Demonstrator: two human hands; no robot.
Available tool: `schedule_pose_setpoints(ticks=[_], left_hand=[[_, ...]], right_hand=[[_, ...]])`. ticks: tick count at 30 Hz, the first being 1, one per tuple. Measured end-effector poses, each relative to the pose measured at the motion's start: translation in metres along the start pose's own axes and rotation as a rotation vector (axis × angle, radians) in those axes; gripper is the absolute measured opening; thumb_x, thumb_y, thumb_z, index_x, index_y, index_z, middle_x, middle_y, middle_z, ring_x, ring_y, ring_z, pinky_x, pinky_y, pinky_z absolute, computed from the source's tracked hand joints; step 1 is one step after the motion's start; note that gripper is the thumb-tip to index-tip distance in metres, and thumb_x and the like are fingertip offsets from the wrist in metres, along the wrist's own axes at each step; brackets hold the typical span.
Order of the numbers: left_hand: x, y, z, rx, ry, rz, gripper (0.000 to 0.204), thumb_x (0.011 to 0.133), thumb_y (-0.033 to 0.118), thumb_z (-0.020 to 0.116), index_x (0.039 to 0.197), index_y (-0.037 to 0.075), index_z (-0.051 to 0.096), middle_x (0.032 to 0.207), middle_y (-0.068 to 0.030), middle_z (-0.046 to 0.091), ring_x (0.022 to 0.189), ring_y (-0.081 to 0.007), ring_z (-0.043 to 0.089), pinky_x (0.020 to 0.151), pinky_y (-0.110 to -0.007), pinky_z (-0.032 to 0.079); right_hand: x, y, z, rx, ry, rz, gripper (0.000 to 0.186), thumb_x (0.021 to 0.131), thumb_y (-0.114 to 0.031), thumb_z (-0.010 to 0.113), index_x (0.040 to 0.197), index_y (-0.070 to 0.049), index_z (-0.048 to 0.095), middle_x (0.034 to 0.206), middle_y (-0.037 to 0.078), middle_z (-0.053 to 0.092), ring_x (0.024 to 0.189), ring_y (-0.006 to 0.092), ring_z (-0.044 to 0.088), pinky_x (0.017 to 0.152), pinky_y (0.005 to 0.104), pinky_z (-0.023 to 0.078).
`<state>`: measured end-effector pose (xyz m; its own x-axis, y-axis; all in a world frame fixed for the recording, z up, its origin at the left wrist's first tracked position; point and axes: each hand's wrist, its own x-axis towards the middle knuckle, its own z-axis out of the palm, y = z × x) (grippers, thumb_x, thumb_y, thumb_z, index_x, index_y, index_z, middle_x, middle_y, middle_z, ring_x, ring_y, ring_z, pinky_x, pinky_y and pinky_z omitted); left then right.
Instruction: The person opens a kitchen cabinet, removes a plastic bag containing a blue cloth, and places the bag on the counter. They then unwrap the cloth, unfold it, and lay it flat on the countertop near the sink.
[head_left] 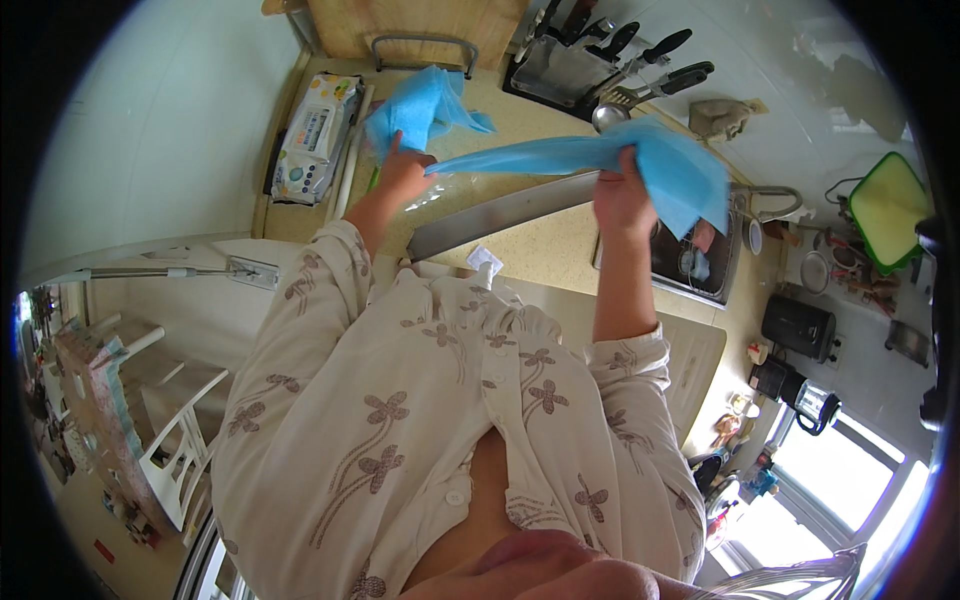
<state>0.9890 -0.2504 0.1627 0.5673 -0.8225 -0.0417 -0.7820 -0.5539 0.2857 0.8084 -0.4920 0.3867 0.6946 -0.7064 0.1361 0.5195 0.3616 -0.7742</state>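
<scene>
A thin light-blue cloth (535,156) is pulled taut and twisted between my two hands above the kitchen counter. My left hand (403,172) is closed on one end, and a loose bunch of the cloth flares out beyond the fingers. Gripping the other end, my right hand (625,196) has a wide flap of cloth hanging past it toward the sink (735,270). Below the stretched cloth lies a long grey strip (500,218) along the counter's near side. Clear crinkled plastic (432,190) rests by my left hand.
A pack of wipes (318,140) stands at the counter's left. Behind are a wooden board (420,22) and a knife block (560,70) with several dark-handled knives; a ladle (610,116) is beside it. The faucet (775,200) curves over the sink. A green-rimmed board (885,212) hangs at right.
</scene>
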Motion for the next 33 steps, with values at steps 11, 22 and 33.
schedule_pose_setpoints(ticks=[11, 22, 33], left_hand=[[0.003, -0.021, -0.012, 0.276, 0.046, -0.096, 0.026, 0.084, 0.020, 0.064, 0.108, 0.028, 0.070, 0.128, 0.0071, 0.059, 0.132, -0.0162, 0.043, 0.116, -0.059, 0.007], [0.008, -0.024, -0.012, 0.406, -0.054, -0.203, 0.024, 0.093, 0.026, 0.051, 0.107, 0.028, 0.071, 0.140, 0.0018, 0.049, 0.139, -0.0195, 0.032, 0.116, -0.058, 0.000], [0.007, 0.087, -0.040, -0.021, 0.510, 0.049, 0.022, 0.086, 0.028, 0.064, 0.106, 0.020, 0.068, 0.130, -0.0043, 0.055, 0.120, -0.0302, 0.052, 0.106, -0.059, 0.029]], right_hand=[[0.012, -0.161, -0.010, 0.056, -0.107, -0.243, 0.019, 0.089, -0.022, 0.065, 0.103, -0.010, 0.066, 0.095, 0.010, 0.069, 0.089, 0.0238, 0.062, 0.088, 0.0409, 0.046], [-0.015, -0.348, -0.036, 0.455, 0.103, -0.551, 0.026, 0.093, -0.022, 0.057, 0.071, -0.014, 0.069, 0.071, -0.002, 0.069, 0.075, 0.0121, 0.063, 0.082, 0.0368, 0.043], [-0.003, -0.338, -0.040, 0.473, -0.271, -0.444, 0.026, 0.100, -0.028, 0.048, 0.087, -0.016, 0.067, 0.080, -0.001, 0.070, 0.080, 0.0115, 0.068, 0.092, 0.0376, 0.043]])
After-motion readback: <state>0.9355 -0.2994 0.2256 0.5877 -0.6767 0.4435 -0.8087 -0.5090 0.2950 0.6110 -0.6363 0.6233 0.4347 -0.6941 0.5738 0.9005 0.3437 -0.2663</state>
